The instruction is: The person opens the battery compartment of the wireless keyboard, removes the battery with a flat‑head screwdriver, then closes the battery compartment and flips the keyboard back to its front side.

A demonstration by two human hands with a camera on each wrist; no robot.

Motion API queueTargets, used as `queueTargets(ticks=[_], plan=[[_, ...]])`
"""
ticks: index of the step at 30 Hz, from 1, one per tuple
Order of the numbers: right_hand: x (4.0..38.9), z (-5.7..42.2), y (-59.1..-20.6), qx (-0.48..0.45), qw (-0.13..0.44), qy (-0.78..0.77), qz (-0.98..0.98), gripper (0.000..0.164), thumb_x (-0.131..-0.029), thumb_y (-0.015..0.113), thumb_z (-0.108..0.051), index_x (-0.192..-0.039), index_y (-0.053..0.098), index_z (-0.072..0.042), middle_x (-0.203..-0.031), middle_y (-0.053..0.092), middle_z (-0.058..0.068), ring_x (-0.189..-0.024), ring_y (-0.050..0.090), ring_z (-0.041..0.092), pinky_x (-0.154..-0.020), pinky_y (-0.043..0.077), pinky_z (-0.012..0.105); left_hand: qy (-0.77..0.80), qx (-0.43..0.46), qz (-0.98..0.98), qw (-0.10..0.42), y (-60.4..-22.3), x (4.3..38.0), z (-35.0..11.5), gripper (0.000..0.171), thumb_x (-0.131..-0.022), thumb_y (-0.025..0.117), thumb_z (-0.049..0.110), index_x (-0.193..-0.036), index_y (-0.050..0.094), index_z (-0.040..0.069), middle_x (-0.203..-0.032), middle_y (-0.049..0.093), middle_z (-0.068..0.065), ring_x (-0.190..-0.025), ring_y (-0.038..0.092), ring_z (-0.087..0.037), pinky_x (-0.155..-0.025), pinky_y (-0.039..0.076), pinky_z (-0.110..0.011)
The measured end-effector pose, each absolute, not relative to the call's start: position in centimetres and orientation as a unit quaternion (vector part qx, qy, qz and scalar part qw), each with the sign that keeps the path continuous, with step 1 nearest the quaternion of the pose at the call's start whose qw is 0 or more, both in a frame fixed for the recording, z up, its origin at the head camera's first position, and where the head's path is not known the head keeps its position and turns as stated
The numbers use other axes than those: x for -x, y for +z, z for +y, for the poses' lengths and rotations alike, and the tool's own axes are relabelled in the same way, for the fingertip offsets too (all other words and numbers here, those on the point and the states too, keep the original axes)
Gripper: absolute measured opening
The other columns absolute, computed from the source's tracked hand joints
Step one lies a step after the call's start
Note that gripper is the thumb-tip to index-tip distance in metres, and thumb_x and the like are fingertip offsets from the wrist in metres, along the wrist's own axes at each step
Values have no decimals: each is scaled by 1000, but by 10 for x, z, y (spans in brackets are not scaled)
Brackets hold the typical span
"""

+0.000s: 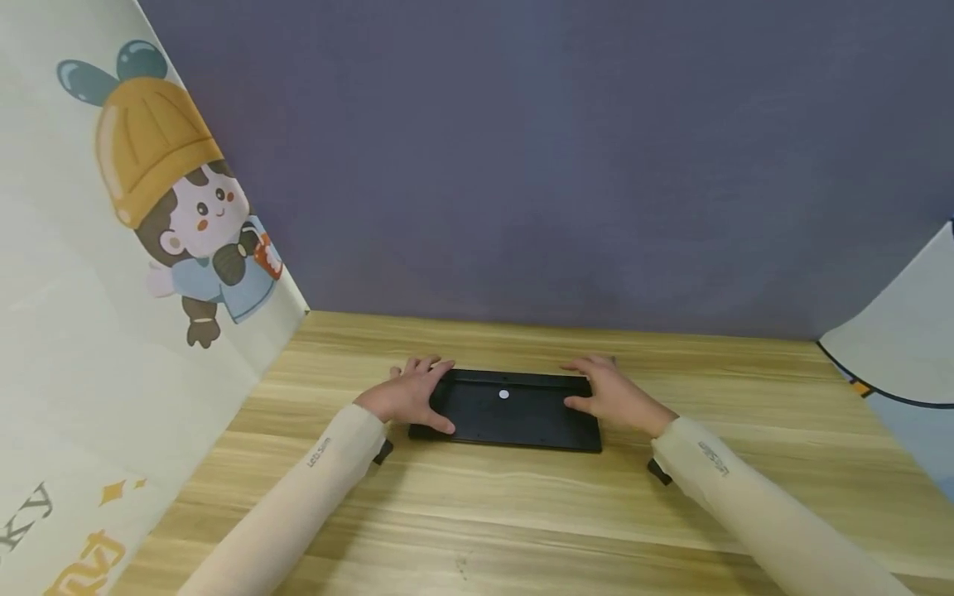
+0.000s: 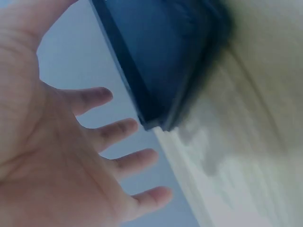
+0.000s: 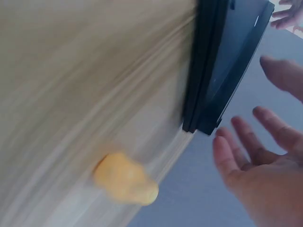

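A flat black rectangular thing point(image 1: 522, 418), like a keyboard lying face down, rests on the wooden table with a round white sticker point(image 1: 503, 395) near its far edge. At its left end is my left hand point(image 1: 408, 396), fingers spread and thumb over the near left part. My right hand point(image 1: 614, 397) is at the other end, with its thumb toward the right edge. In the left wrist view, the left fingers point(image 2: 137, 161) are spread beside the black thing's corner. The right wrist view shows the right fingers point(image 3: 246, 137) loosely bent, apart from its end.
A small orange object point(image 3: 124, 179), blurred, sits on the table near the right hand and is mostly hidden by it in the head view. A dark grey panel point(image 1: 551, 165) rises behind the table point(image 1: 462, 530). A white wall point(image 1: 67, 331) with a cartoon figure borders the left.
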State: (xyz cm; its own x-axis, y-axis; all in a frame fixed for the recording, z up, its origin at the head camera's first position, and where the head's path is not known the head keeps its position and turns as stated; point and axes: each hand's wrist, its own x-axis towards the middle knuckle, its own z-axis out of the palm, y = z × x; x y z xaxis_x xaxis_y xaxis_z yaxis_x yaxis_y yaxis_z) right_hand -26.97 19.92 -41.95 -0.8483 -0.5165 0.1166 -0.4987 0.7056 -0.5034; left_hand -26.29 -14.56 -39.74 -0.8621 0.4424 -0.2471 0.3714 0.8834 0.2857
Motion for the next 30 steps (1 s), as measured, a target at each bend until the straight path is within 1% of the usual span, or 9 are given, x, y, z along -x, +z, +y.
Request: queueTargets(ticks=[5, 8, 11, 16, 23, 30], plan=[[280, 189, -420, 285, 10, -275, 918, 49, -86, 72, -13, -130, 55, -2, -119, 60, 11, -105, 56, 29, -87, 45, 47, 124, -206, 956, 166, -401, 261, -152, 107, -70, 78, 53, -152, 20, 18, -154, 15, -13, -138, 14, -38, -104, 16, -61], [285, 184, -419, 280, 14, -267, 922, 45, -85, 72, -11, -127, 58, -2, -112, 62, 9, -98, 58, 26, -84, 47, 44, 133, -205, 955, 169, -403, 260, -153, 105, -71, 78, 53, -152, 20, 18, -154, 14, -12, -138, 12, -37, -104, 15, -61], [288, 181, -417, 271, 27, -266, 925, 40, -85, 72, -10, -123, 60, -2, -106, 62, 8, -94, 58, 24, -82, 47, 43, 142, -197, 955, 169, -405, 259, -154, 105, -72, 78, 52, -152, 19, 19, -154, 13, -12, -139, 11, -39, -104, 15, -63], [292, 178, -416, 265, 45, -262, 927, 35, -85, 72, -9, -118, 62, -3, -101, 60, 6, -91, 57, 22, -80, 47, 41, 144, -181, 958, 168, -406, 258, -156, 105, -71, 78, 53, -152, 19, 23, -154, 13, -11, -137, 15, -41, -102, 19, -64], [295, 177, -418, 264, 41, -258, 928, 24, -84, 72, -8, -107, 64, -5, -96, 60, 4, -88, 57, 22, -79, 47, 40, 140, -179, 960, 164, -410, 259, -156, 107, -69, 77, 56, -152, 19, 23, -153, 15, -11, -136, 18, -41, -101, 20, -63], [300, 176, -418, 250, 53, -259, 931, 18, -85, 70, -6, -103, 65, -5, -94, 61, 3, -86, 58, 20, -77, 48, 39, 137, -184, 961, 156, -413, 259, -156, 107, -68, 76, 58, -152, 20, 23, -152, 17, -11, -135, 20, -41, -101, 20, -63]])
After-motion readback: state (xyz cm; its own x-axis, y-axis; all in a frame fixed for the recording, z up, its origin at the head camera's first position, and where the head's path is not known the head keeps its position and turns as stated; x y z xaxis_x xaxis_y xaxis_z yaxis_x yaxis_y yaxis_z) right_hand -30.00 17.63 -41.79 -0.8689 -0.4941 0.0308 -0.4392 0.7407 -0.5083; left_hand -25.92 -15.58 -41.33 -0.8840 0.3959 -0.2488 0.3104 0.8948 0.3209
